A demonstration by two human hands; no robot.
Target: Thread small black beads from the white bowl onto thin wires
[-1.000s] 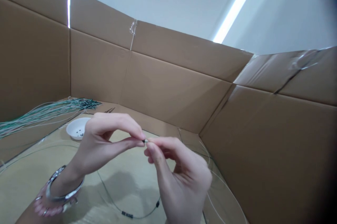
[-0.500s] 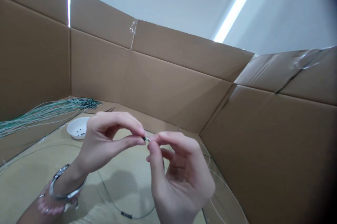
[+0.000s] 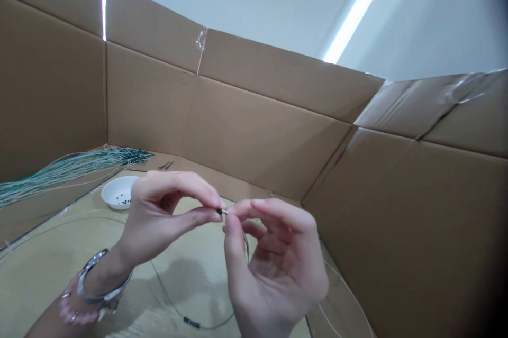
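Note:
My left hand (image 3: 159,219) pinches a small dark piece (image 3: 219,212) between thumb and forefinger, near the middle of the view. Close beside it, my right hand (image 3: 273,258) pinches the thin pale wire (image 3: 225,212) that comes out of this piece; the fingertips of both hands almost touch. A thin cord (image 3: 169,298) loops down beneath the hands and carries a row of small dark sleeves (image 3: 192,322). The exact form of the pinched piece is too small to tell.
A white bowl (image 3: 115,192) with several tiny black pieces stands left of my left hand. Behind it are a bundle of green and white wires (image 3: 75,169) and dark tweezers (image 3: 166,165). Cardboard walls (image 3: 257,126) surround the pale work surface (image 3: 51,253).
My right hand's forefinger and palm have shifted slightly to the right and its fingers have re-posed. My left hand has barely moved.

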